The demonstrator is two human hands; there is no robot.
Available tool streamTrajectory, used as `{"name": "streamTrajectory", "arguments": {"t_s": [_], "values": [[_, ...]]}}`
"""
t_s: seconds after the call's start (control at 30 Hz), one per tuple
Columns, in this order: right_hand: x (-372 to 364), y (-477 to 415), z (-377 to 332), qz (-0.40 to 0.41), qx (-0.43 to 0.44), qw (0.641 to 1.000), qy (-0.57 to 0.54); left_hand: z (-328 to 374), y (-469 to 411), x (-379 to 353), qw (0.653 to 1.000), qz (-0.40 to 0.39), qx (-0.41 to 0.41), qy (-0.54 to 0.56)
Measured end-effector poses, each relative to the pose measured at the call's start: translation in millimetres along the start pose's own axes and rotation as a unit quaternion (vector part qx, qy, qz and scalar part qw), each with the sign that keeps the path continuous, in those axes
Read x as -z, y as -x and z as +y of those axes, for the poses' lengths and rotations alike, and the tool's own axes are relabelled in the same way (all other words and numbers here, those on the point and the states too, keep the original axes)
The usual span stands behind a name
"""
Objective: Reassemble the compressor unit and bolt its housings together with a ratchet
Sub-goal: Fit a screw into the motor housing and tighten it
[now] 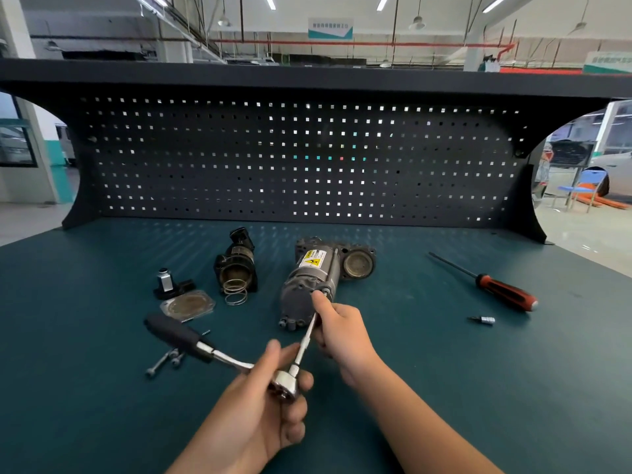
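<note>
I have the grey metal compressor unit with the yellow warning label (pixel 309 278) lying on its side near the middle of the teal worktop (pixel 102 422), its rounded end towards me. My left hand (pixel 263 419) is wrapped round the head of the chrome ratchet with the black rubber handle (pixel 219 354), and the handle sticks out to my left. My right hand (pixel 342 333) pinches the thin chrome extension bar (pixel 306 336) near its far tip, which sits at a bolt on the near end of the unit. I cannot tell whether the socket is fully seated.

I judge the unit heavy and rigid, so it ought to stay put under light turning. Being round, it may roll once torque rises, and the blocky housing at its far end looks the best place to brace it. The ratchet is stiff, smooth at the head and grippy at the handle, so for real tightening I would take the handle. The extension bar is slim and could slip off the bolt if tilted.

To the left, apart from the unit, lie a black housing with a steel coil spring at its mouth (pixel 236 265), a square metal cover plate (pixel 188 305) and several loose long bolts (pixel 164 362), which would roll easily.
</note>
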State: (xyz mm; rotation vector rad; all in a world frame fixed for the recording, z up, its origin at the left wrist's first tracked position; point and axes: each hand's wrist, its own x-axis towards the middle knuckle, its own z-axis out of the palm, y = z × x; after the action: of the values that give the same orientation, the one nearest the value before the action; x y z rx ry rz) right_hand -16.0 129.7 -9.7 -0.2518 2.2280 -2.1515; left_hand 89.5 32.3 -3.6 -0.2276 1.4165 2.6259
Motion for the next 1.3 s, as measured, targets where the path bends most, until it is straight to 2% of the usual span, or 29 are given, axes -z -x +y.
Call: {"name": "streamTrajectory", "arguments": {"t_s": [0.07, 0.1, 0.17, 0.2, 0.27, 0.3, 0.37, 0.43, 0.47, 0.53, 0.6, 0.63, 0.7, 0.73, 0.77, 0.83, 0.87, 0.9, 0.93, 1.0, 1.03, 1.1, 1.17, 1.23, 1.3], "values": [[0, 3, -2, -0.018, -0.014, 0.999, -0.027, 1, 2, -2, 0.999, 0.010, 0.026, 0.031], [0, 5, -3, -0.022, -0.021, 0.999, -0.032, 1, 1, -2, 1.000, 0.024, 0.003, -0.012], [1, 6, -3, -0.016, -0.025, 0.999, -0.022, 2, 0, -2, 0.981, 0.047, -0.086, -0.168], [2, 6, -4, -0.001, -0.018, 1.000, 0.001, 2, -1, -2, 0.955, 0.054, -0.131, -0.262], [3, 4, -2, 0.048, 0.023, 0.996, 0.075, 5, 0, -2, 0.873, 0.081, -0.201, -0.436], [3, 4, -2, 0.068, 0.045, 0.991, 0.106, 7, 1, -4, 0.809, 0.093, -0.214, -0.540], [3, 4, -2, 0.076, 0.066, 0.985, 0.137, 7, 1, -11, 0.654, 0.121, -0.218, -0.714], [2, 2, -3, 0.063, 0.047, 0.987, 0.142, 4, -2, -19, 0.546, 0.113, -0.214, -0.802], [2, 2, -3, 0.060, 0.034, 0.989, 0.132, 2, -4, -22, 0.507, 0.105, -0.194, -0.833], [1, 2, -4, 0.059, 0.011, 0.994, 0.090, 6, -5, -29, 0.455, 0.101, -0.178, -0.867], [-1, 3, -4, 0.052, -0.008, 0.998, 0.026, 7, -4, -26, 0.394, 0.107, -0.220, -0.886], [-1, 5, -4, 0.046, -0.017, 0.999, -0.010, 8, -1, -24, 0.387, 0.098, -0.202, -0.894], [-2, 6, -4, 0.032, -0.037, 0.996, -0.068, 6, 4, -21, 0.348, 0.060, -0.191, -0.916], [-2, 7, -5, 0.025, -0.047, 0.995, -0.083, 5, 2, -20, 0.357, 0.076, -0.209, -0.907], [-2, 7, -6, 0.019, -0.053, 0.994, -0.090, 1, -2, -18, 0.387, 0.102, -0.245, -0.883], [-3, 8, -8, 0.011, -0.055, 0.993, -0.102, 0, -5, -11, 0.495, 0.115, -0.245, -0.826], [-3, 8, -8, 0.010, -0.054, 0.993, -0.108, -3, -9, -4, 0.578, 0.122, -0.271, -0.760], [-2, 8, -7, 0.009, -0.049, 0.993, -0.103, -4, -9, 0, 0.687, 0.107, -0.281, -0.661], [-1, 10, -7, 0.006, -0.045, 0.995, -0.089, -2, -8, 0, 0.778, 0.074, -0.258, -0.568], [-1, 11, -5, -0.004, -0.040, 0.996, -0.077, -3, -7, -3, 0.904, 0.041, -0.210, -0.371], [-1, 10, -5, -0.009, -0.045, 0.996, -0.079, -3, -6, -5, 0.946, 0.041, -0.173, -0.270], [-1, 9, -6, -0.022, -0.076, 0.991, -0.106, -3, -2, -10, 0.991, 0.046, -0.092, -0.090], [0, 8, -7, -0.049, -0.113, 0.977, -0.171, 0, 0, -11, 0.998, 0.048, -0.029, 0.035], [0, 8, -7, -0.068, -0.118, 0.968, -0.210, 4, 2, -10, 0.995, 0.062, -0.016, 0.071], [0, 7, -6, -0.067, -0.106, 0.967, -0.223, 3, 2, -9, 0.996, 0.074, -0.049, 0.014]]}}
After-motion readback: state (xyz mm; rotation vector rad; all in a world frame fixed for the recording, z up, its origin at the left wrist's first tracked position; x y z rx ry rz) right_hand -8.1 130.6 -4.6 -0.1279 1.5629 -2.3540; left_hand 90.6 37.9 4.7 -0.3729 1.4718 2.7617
